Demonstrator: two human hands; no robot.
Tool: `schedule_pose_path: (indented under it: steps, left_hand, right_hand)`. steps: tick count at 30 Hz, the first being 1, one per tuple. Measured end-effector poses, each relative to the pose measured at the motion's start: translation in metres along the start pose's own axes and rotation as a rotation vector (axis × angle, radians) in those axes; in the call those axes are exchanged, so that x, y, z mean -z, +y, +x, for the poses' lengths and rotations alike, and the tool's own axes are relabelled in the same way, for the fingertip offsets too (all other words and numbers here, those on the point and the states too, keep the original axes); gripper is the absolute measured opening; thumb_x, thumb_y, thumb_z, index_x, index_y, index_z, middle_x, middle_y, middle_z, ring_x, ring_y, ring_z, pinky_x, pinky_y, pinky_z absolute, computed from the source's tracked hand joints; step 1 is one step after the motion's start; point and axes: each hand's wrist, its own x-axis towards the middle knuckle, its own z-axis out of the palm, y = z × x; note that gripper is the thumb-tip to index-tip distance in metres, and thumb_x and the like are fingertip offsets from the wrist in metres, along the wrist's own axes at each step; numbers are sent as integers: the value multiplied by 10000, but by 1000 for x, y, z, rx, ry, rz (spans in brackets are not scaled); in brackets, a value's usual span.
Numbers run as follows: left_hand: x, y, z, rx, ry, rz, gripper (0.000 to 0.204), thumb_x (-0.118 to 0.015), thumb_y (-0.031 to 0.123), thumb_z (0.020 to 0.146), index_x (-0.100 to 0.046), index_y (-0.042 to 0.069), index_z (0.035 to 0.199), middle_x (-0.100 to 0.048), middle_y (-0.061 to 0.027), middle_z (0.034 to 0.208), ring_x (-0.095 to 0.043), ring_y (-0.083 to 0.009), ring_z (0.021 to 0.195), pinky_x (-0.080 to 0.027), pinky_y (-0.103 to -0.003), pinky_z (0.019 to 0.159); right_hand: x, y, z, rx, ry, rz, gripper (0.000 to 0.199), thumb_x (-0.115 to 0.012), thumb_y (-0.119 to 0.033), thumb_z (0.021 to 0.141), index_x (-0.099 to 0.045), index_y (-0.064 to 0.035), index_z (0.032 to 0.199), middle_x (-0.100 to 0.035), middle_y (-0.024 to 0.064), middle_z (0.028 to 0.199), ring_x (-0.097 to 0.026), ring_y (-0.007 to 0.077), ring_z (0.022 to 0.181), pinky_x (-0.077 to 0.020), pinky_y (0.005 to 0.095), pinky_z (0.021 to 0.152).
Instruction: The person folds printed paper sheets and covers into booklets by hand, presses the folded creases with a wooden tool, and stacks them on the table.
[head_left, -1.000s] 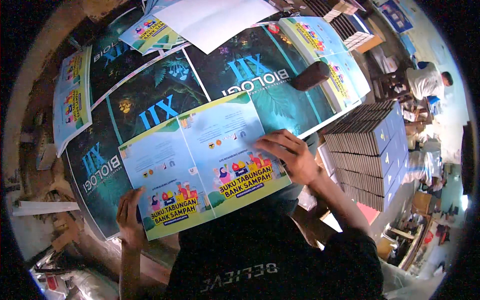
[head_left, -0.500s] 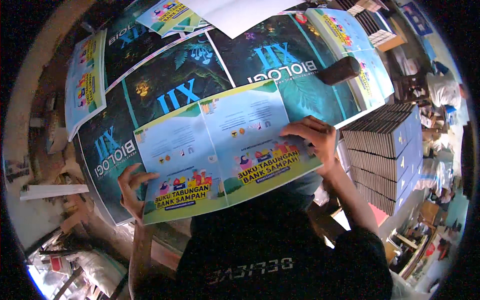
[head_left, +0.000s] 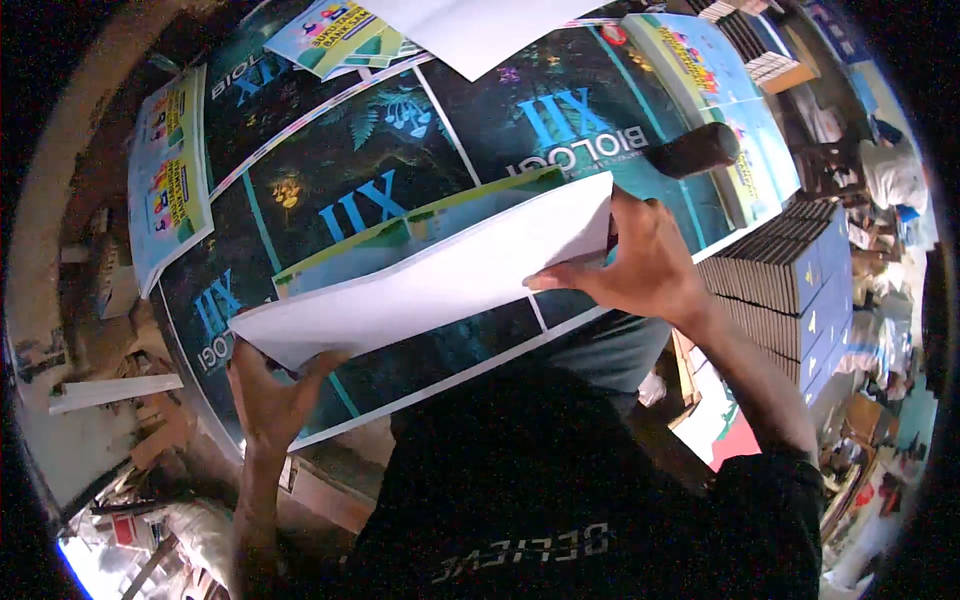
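A printed cover sheet [head_left: 440, 262] bends upward across the middle, its near half lifted so the plain white back shows. Beyond the fold, a strip of its blue and green printed face is visible. My left hand [head_left: 272, 395] grips the sheet's near left corner, thumb on the white side and fingers partly hidden behind. At the right end, my right hand [head_left: 645, 262] holds the raised edge with its thumb against the white back. Beneath lie large dark printed poster sheets [head_left: 300, 150] covering the work surface.
A dark cylindrical object [head_left: 700, 150] rests right of the sheet. Stacks of similar printed covers lie at the left [head_left: 170, 180] and far right [head_left: 690, 65]. White paper [head_left: 480, 30] is at the back. Bound blue books [head_left: 790, 290] are piled to the right.
The sheet lay face up and fairly flat; now its near edge is raised and turned away from me, showing white. Both hands have shifted their hold, the right one upward.
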Motion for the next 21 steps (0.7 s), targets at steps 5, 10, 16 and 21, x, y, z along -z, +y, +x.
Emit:
schedule_pose_path:
  steps: [5,10,16,21]
  left_hand:
    - [6,3,16,98,-219,59,816,-916,345,634,-490,-23,1225,-679,-172,1038,-688,-269,936,-551,-356,801]
    - [0,7,25,160,-255,-82,918,-897,336,668,-369,-24,1327,-675,-196,1077,-696,-304,956,-547,-382,836]
    - [1,11,29,246,-278,-137,1072,-906,328,648,-253,3,1432,-647,-231,1138,-667,-360,1017,-524,-447,888]
    - [16,88,43,-109,-41,480,1143,-866,284,685,-150,64,1549,-220,-284,1536,-229,-439,1425,-216,-522,1150]
  right_hand:
    - [0,-3,13,-33,-105,4,788,-870,-465,660,-541,68,1139,-707,219,927,-723,336,844,-577,398,768]
    - [-2,-2,20,-68,-179,-63,773,-851,-438,691,-512,52,1183,-708,221,922,-723,333,846,-578,433,777]
    - [-8,2,32,-46,-221,-104,783,-821,-461,709,-492,19,1233,-701,220,903,-700,386,863,-544,478,827]
    - [-13,10,18,78,-60,-158,910,-784,-583,698,-472,60,1262,-681,251,861,-679,431,809,-539,459,799]
